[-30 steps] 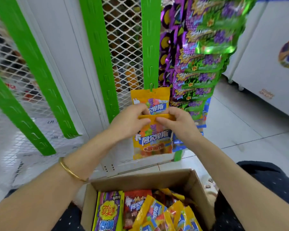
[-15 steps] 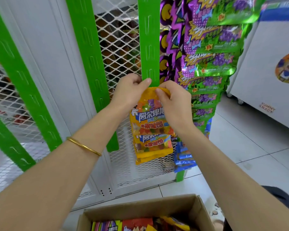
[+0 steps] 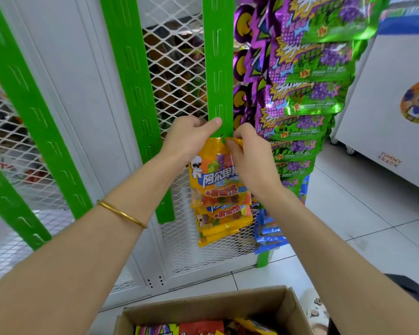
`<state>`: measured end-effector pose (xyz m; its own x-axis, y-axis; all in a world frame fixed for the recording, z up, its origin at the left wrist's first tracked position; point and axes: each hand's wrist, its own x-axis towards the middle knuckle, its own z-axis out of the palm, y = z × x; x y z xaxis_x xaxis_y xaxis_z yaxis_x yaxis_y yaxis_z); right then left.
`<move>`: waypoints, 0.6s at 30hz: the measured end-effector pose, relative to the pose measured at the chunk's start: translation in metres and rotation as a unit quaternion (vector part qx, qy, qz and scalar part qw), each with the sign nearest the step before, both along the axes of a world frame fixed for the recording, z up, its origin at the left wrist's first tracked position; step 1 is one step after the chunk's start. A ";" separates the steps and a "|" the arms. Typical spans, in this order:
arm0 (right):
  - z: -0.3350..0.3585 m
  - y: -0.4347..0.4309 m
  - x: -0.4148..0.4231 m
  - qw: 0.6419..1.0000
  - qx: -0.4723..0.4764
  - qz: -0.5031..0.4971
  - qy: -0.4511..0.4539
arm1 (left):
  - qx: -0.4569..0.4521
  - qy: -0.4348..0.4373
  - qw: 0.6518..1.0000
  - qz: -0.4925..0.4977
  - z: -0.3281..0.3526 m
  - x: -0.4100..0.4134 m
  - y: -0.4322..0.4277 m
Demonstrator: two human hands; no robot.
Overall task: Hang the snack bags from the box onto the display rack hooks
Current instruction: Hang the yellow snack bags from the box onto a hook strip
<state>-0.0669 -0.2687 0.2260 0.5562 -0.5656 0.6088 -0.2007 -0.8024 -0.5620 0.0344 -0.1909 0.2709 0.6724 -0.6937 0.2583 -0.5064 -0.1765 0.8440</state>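
A yellow gummy snack bag (image 3: pixel 213 172) hangs against the green hook strip (image 3: pixel 219 68) at the centre of the rack. My left hand (image 3: pixel 191 139) grips the strip and the bag's top left corner, thumb laid across the strip. At the bag's top right edge my right hand (image 3: pixel 249 155) pinches it, just where the strip's hook tab shows. More yellow bags (image 3: pixel 224 223) hang below on the same strip. The cardboard box (image 3: pixel 203 308) stands at the bottom with several snack bags (image 3: pixel 198 328) inside.
Purple-and-green snack bags (image 3: pixel 307 93) fill the strip to the right, with blue bags (image 3: pixel 268 230) at its foot. Bare green strips (image 3: pixel 131 81) hang left on white mesh panels (image 3: pixel 174 56). A white freezer cabinet (image 3: pixel 392 105) stands at the right on the tiled floor.
Both hands lifted the yellow bag from waist height up along the green strip to a higher hook. The view tilted up, so less of the box shows.
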 end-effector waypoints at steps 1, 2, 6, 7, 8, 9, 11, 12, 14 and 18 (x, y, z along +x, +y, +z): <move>0.000 0.000 -0.001 1.000 -0.003 0.003 0.007 | 0.001 -0.004 1.000 0.000 0.000 0.000 0.000; 0.000 -0.001 -0.001 1.000 -0.004 0.006 0.016 | 0.005 -0.009 1.000 0.000 -0.001 -0.001 0.000; -0.009 -0.005 -0.004 0.999 0.009 0.013 0.048 | 0.030 -0.048 0.998 -0.019 -0.009 -0.001 0.005; -0.011 -0.006 -0.005 0.999 0.010 0.012 0.050 | 0.025 -0.048 0.998 -0.025 -0.012 0.000 0.006; -0.013 -0.006 -0.005 0.999 0.010 0.009 0.049 | 0.016 -0.046 0.998 -0.030 -0.015 0.000 0.007; -0.014 -0.006 -0.006 0.999 0.009 0.004 0.046 | 0.007 -0.045 0.998 -0.034 -0.018 0.000 0.009; -0.014 -0.004 -0.008 0.999 0.002 -0.010 0.041 | 0.000 -0.059 0.998 -0.038 -0.024 0.000 0.010; -0.014 -0.003 -0.009 0.999 -0.001 -0.017 0.038 | -0.002 -0.074 0.997 -0.038 -0.027 0.001 0.011; -0.016 0.001 -0.012 0.999 0.003 -0.028 0.026 | -0.003 -0.099 0.995 -0.034 -0.032 0.002 0.013; -0.035 0.013 -0.026 0.998 0.038 -0.053 -0.013 | -0.033 -0.125 0.992 -0.010 -0.047 -0.005 0.023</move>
